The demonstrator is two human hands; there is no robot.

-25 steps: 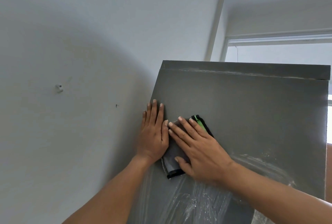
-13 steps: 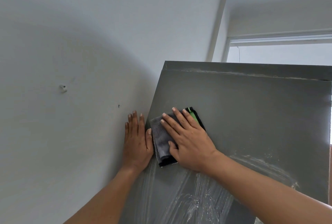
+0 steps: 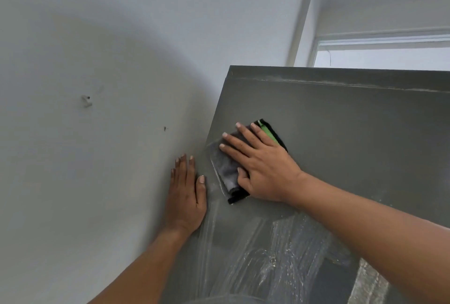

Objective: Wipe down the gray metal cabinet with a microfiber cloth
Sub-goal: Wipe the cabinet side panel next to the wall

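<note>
The gray metal cabinet [image 3: 353, 138] fills the right half of the view, its flat side facing me, with wet streaks across its lower part. A folded gray microfiber cloth [image 3: 225, 167] with a black edge and a green label lies flat against the panel near its left edge. My right hand [image 3: 263, 167] presses on the cloth with straight, spread fingers. My left hand [image 3: 186, 194] rests flat on the wall beside the cabinet's left edge, its thumb at the edge.
A white wall [image 3: 97, 157] with a small fitting [image 3: 85, 101] and a dark mark stands left of the cabinet. A window [image 3: 382, 56] shows above the cabinet's top, and a white pipe [image 3: 302, 13] runs up the corner.
My right hand has slid the cloth up and left along the panel. My left hand moved off the cabinet face onto the wall, leftward and down.
</note>
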